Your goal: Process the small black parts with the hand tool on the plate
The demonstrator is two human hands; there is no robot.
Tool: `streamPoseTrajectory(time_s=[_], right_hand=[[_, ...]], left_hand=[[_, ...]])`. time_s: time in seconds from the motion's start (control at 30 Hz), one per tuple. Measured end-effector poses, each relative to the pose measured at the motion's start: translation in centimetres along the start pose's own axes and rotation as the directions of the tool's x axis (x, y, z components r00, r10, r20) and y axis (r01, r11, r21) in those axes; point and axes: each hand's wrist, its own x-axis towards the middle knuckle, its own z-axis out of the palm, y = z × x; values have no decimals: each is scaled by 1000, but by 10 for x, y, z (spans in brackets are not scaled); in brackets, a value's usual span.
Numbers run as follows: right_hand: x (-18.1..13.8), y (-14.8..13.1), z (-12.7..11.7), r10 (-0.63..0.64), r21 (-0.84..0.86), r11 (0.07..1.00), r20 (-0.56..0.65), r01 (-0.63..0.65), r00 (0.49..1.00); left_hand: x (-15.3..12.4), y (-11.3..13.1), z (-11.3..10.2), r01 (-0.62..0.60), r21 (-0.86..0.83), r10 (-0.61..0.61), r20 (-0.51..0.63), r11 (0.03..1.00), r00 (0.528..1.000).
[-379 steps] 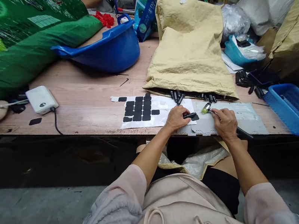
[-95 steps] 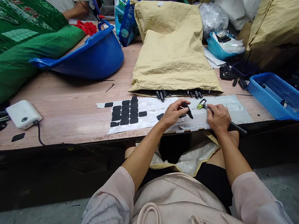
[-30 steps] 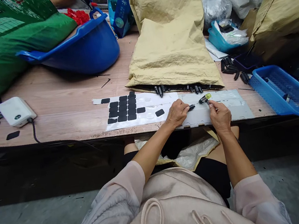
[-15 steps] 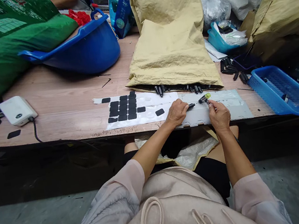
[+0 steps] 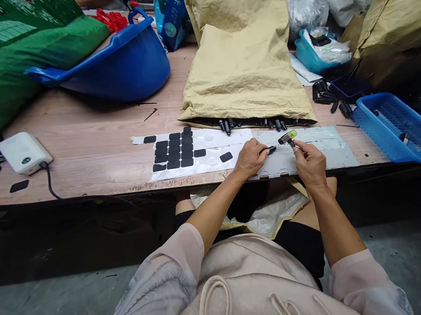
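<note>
My right hand is closed around the handle of a small mallet, whose head is black at one end and yellow-green at the other. The head is up, just right of my left hand. Between the fingers of my left hand is a small black cylindrical part, held low over a grey board; whether it touches the board I cannot tell. To the left lies a white backing sheet with several black rounded patches on it.
A tan sack lies behind my hands, black parts showing at its mouth. On the right stands a blue basket; a blue basin, green sack and white box with a cable are on the left. The table edge is close.
Hardly anything differs. The view has shifted slightly, and both hands keep their holds on the black part and the mallet.
</note>
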Motion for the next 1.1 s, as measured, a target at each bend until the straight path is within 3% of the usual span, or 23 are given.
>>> streamPoseTrajectory(time_s=[0.2, 0.33, 0.4, 0.53, 0.8, 1.1], right_hand=[[-8, -31, -10, -202, -29, 979, -67, 200, 977], [-15, -30, -8, -232, -164, 958, 43, 236, 972], [-13, -27, -8, -223, -176, 957, 65, 231, 973], [1, -19, -11, -188, -161, 970, -23, 182, 982], [13, 10, -5, -23, -234, 972, -51, 10, 998], [8, 17, 3, -42, -220, 975, -66, 26, 997]], left_hand=[[-1, 0, 2, -40, 7, 41, -30, 999, 999], [-1, 3, 0, -34, 24, 35, -16, 999, 999], [-1, 4, 0, -27, 25, 27, -6, 999, 1000], [-1, 4, 0, -29, 39, 30, -8, 999, 1000], [-2, 3, 1, -17, 58, 17, 3, 998, 1000], [-2, -1, 1, 5, 1, -5, -4, 1000, 1000]])
